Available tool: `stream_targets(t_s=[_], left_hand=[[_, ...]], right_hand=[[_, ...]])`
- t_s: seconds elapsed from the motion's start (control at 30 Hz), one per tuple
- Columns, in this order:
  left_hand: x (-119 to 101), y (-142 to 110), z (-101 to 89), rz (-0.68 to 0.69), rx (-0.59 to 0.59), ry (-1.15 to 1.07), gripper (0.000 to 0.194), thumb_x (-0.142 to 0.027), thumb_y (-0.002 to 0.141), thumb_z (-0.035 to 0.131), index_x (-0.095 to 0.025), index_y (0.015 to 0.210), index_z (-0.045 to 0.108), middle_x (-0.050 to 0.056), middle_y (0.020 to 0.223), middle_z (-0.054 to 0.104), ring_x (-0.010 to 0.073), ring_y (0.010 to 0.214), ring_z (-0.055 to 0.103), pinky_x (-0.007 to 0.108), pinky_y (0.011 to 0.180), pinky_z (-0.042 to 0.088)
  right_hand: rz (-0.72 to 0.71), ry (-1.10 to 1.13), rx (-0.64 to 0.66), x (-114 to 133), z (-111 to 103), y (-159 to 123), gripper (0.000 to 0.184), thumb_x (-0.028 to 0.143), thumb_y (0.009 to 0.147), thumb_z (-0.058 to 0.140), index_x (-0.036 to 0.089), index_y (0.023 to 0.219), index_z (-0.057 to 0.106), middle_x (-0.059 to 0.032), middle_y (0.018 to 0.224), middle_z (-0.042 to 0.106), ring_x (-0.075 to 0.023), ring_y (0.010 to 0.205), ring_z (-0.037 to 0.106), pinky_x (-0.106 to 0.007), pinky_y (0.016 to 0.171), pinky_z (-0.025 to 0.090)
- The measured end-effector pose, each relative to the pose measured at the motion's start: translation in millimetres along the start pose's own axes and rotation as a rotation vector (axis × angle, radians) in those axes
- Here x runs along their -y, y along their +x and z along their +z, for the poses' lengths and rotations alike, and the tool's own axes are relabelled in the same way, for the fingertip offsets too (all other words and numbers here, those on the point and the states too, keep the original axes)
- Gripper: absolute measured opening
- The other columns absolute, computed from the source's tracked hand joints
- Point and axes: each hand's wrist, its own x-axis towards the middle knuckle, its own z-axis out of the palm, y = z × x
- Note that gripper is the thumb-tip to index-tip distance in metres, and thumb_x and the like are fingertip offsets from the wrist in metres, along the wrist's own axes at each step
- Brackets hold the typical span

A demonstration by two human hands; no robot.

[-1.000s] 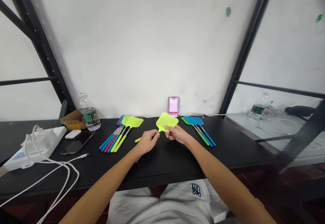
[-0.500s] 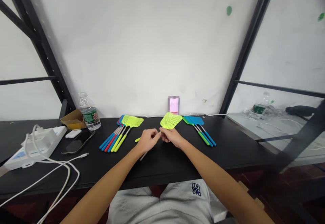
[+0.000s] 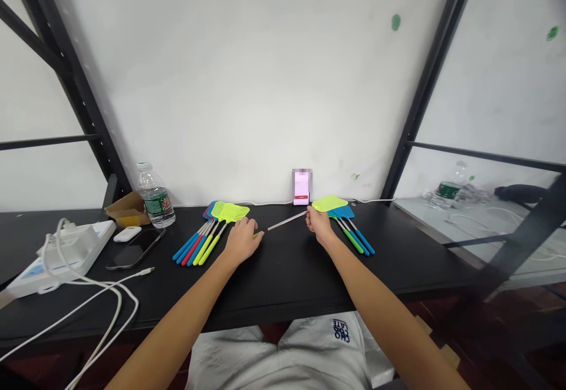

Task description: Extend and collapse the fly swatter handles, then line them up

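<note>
My right hand (image 3: 317, 223) grips a yellow fly swatter (image 3: 328, 203) near its head; the head hangs over the pile of blue and green swatters (image 3: 349, 225) at right. Its thin metal rod (image 3: 286, 220) sticks out to the left, bare of a handle. My left hand (image 3: 241, 240) rests on the black table (image 3: 283, 278) with its fingers closed over a yellow-green handle, of which only the tip (image 3: 257, 234) shows. Just left of it lies a bunch of swatters (image 3: 207, 230) with blue, red and yellow handles.
A water bottle (image 3: 154, 196), a cardboard piece (image 3: 127, 208), a white earbud case (image 3: 127, 233) and a dark phone (image 3: 135, 248) sit at left, with a white power strip (image 3: 57, 254) and cables (image 3: 101, 301). A small pink device (image 3: 302, 186) leans on the wall. Black rack posts (image 3: 424, 89) flank the table.
The hands have parted. My right hand carried the yellow swatter head with its rod right, over the blue pile. My left hand dropped to the table on the yellow handle.
</note>
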Motion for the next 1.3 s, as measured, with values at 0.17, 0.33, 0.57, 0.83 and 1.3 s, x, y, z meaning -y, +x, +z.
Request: stream_targets(t_s=[0.17, 0.33, 0.57, 0.83, 1.3], left_hand=[[1, -1, 0.2, -0.004, 0.083, -0.006, 0.015, -0.033, 0.082, 0.056, -0.018, 0.085, 0.059, 0.008, 0.092, 0.056, 0.0225, 0.091, 0.054, 0.031, 0.078, 0.04], [1, 0, -0.3, 0.0, 0.124, -0.07, 0.011, -0.026, 0.083, 0.053, -0.018, 0.079, 0.06, 0.007, 0.089, 0.056, 0.0208, 0.088, 0.055, 0.03, 0.076, 0.039], [0, 3, 2.0, 0.071, 0.052, -0.245, 0.009, -0.023, 0.083, 0.053, -0.018, 0.078, 0.058, 0.004, 0.083, 0.057, 0.0165, 0.08, 0.055, 0.027, 0.072, 0.04], [-1, 2, 1.1, 0.113, 0.057, -0.333, 0.01, -0.025, 0.085, 0.051, -0.018, 0.081, 0.056, 0.003, 0.083, 0.059, 0.0161, 0.078, 0.055, 0.027, 0.07, 0.04], [-11, -2, -9.7, 0.15, 0.087, -0.446, 0.014, -0.031, 0.087, 0.046, -0.019, 0.084, 0.055, 0.003, 0.083, 0.061, 0.0161, 0.077, 0.056, 0.027, 0.068, 0.042]], right_hand=[[-0.034, -0.047, 0.006, -2, -1, 1, 0.027, 0.029, 0.077, 0.056, 0.019, 0.056, 0.042, 0.0043, 0.042, 0.041, -0.0052, 0.035, 0.033, -0.018, 0.033, 0.021], [-0.031, -0.1, 0.019, -6, 0, 1, 0.025, 0.029, 0.077, 0.055, 0.018, 0.057, 0.045, 0.0033, 0.043, 0.043, -0.0061, 0.037, 0.036, -0.018, 0.034, 0.024], [-0.002, -0.083, 0.043, -7, -2, 4, 0.026, 0.029, 0.078, 0.055, 0.018, 0.057, 0.044, 0.0037, 0.042, 0.042, -0.0052, 0.034, 0.032, -0.017, 0.033, 0.019], [-0.009, -0.052, 0.042, -2, -5, 4, 0.026, 0.028, 0.078, 0.054, 0.019, 0.057, 0.042, 0.0043, 0.041, 0.042, -0.0057, 0.032, 0.034, -0.017, 0.031, 0.022], [-0.001, 0.089, 0.108, -2, -8, 8, 0.028, 0.028, 0.083, 0.054, 0.019, 0.059, 0.041, 0.0004, 0.042, 0.05, -0.0195, 0.05, 0.066, -0.029, 0.061, 0.055]])
